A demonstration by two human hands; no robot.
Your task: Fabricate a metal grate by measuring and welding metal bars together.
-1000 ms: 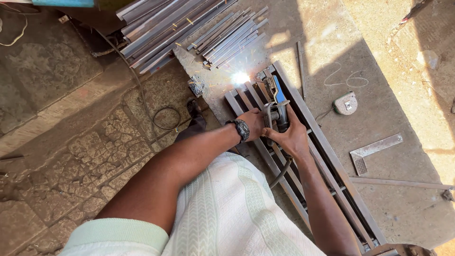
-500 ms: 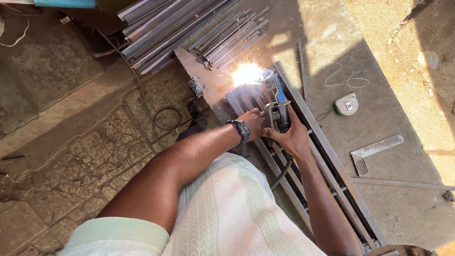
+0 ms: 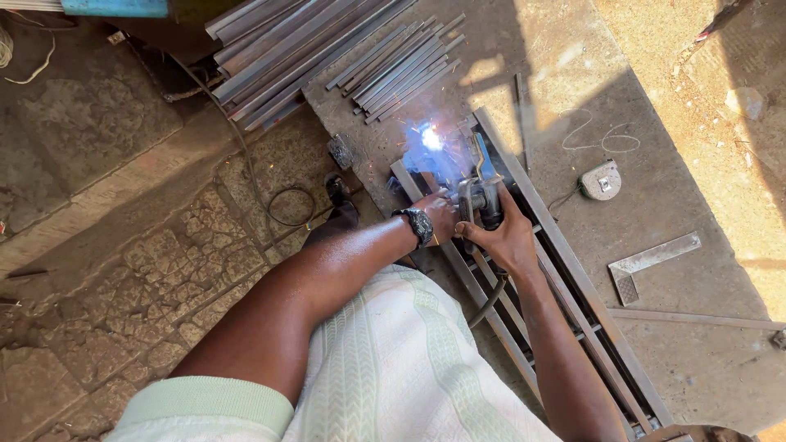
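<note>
Gripping the electrode holder (image 3: 479, 200), right-hand fingers (image 3: 471, 231) wrap shut; left hand (image 3: 438, 214) touches frame (image 3: 573, 278) edge.

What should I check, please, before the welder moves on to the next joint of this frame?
1. Right hand grips the electrode holder: ok.
2. Left hand steadies beside it, on the frame: ok.
3. Arc lit at the frame's far end: ok.
4. Bare forearms and hands, no gloves near the sparks: not ok.
5. Cable hangs free under the right wrist: ok.
6. Square and tape measure lie apart from the frame: ok.
</note>
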